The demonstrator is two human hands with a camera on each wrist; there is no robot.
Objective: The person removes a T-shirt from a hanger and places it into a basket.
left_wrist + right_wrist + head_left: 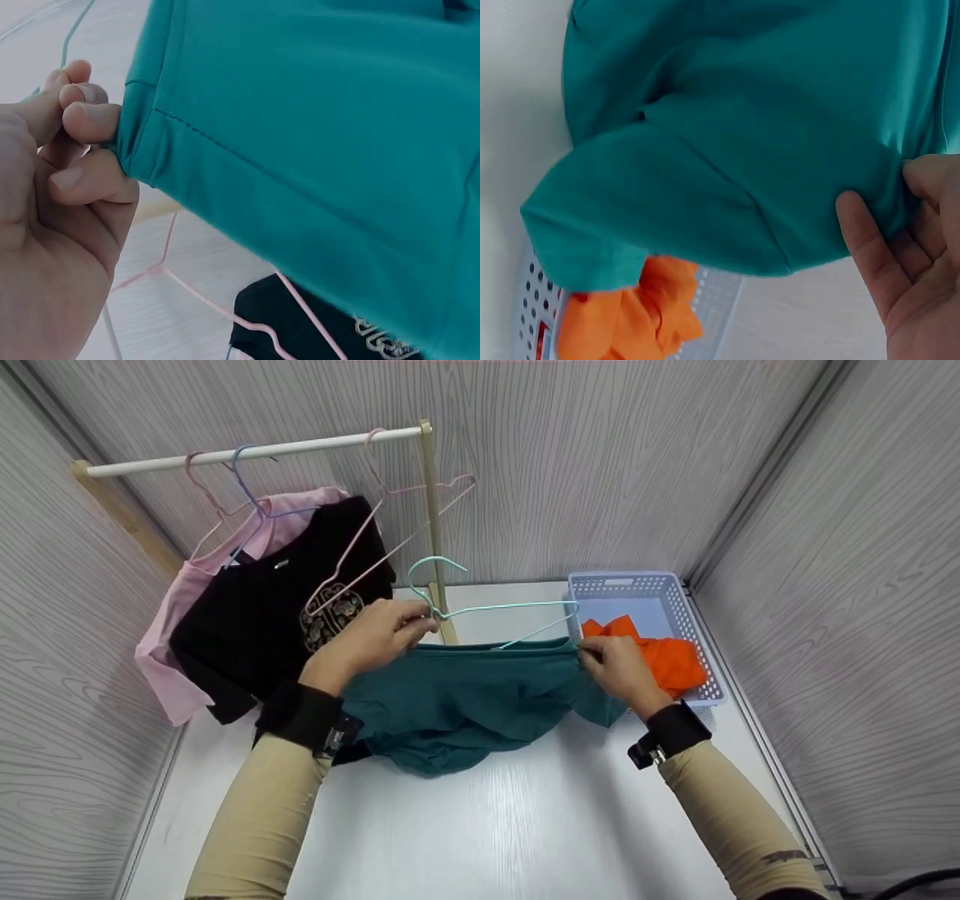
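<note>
A mint-green clothes hanger (pixel 517 605) is gripped near the base of its hook by my left hand (pixel 373 636). In the left wrist view, the curled fingers of that hand (pixel 67 195) meet a hemmed corner of a teal garment (pixel 300 142). My right hand (pixel 619 666) pinches the garment's (pixel 465 690) upper edge, near the hanger's right end. From the right wrist, thumb and fingers (pixel 907 247) show at the cloth's (pixel 780 150) edge. The garment's body droops in folds below, and part of the hanger is hidden behind its edge.
To the left, a white-rod rack (pixel 322 442) holds a pink shirt (pixel 169 660), a black top (pixel 232 630) on a blue hanger (pixel 244 484) and a bare pink hanger (pixel 352 547). A lilac basket (pixel 690 619) with an orange garment (pixel 679 664) stands at right.
</note>
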